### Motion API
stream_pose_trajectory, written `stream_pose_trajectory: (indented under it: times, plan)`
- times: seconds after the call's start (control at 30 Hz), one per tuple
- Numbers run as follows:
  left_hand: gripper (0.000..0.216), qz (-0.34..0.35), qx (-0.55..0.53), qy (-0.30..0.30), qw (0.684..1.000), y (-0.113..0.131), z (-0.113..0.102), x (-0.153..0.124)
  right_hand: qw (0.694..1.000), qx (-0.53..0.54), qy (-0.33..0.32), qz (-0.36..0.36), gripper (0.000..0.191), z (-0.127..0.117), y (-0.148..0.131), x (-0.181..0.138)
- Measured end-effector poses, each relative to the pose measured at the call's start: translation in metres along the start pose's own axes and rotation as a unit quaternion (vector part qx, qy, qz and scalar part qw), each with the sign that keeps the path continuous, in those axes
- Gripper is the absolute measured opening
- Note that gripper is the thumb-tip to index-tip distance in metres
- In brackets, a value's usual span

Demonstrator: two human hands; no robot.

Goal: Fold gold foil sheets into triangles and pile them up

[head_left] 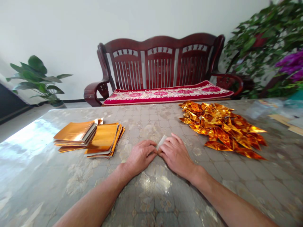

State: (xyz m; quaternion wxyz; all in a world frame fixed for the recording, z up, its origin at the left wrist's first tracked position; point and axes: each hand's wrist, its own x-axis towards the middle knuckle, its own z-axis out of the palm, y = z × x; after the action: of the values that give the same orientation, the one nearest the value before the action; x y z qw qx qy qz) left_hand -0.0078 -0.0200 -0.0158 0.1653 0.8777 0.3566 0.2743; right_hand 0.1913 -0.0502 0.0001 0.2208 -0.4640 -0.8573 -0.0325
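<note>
At the middle of the table, my left hand (143, 155) and my right hand (176, 154) meet over a small sheet of paper (161, 142). Its pale grey side shows between my fingers; the rest is covered by them. Both hands are closed, fingertips pinching the paper close to the tabletop. To the left lie two stacks of gold foil paper, one stack (74, 131) overlapping the other stack (103, 138). A heap of folded shiny gold paper pieces (220, 126) lies on the right.
A patterned covering lies over the table (151, 201). Beyond it stands a dark red wooden bench (159, 67) with a red floral cushion (165, 94). Clear plastic wrap (262, 108) and flat card pieces (287, 123) are at the right edge. Potted plants (38, 78) flank the bench.
</note>
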Motion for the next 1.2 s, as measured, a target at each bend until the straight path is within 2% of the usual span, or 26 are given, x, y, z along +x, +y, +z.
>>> stream_pose_trajectory:
  times: [0.43, 1.03, 1.2]
  plan:
    - [0.017, -0.023, -0.017, -0.014, 0.999, 0.004, -0.002, 0.002, 1.000, -0.002, 0.005, 0.020, 0.007, 0.007, -0.002, 0.001]
    - [0.013, -0.073, 0.024, -0.007, 0.997, 0.012, 0.001, 0.003, 0.998, 0.020, -0.009, 0.059, 0.008, 0.010, -0.007, 0.003]
    - [0.015, -0.102, 0.072, 0.004, 0.992, 0.019, 0.002, 0.005, 0.997, 0.028, -0.020, 0.070, 0.007, 0.012, -0.006, 0.003]
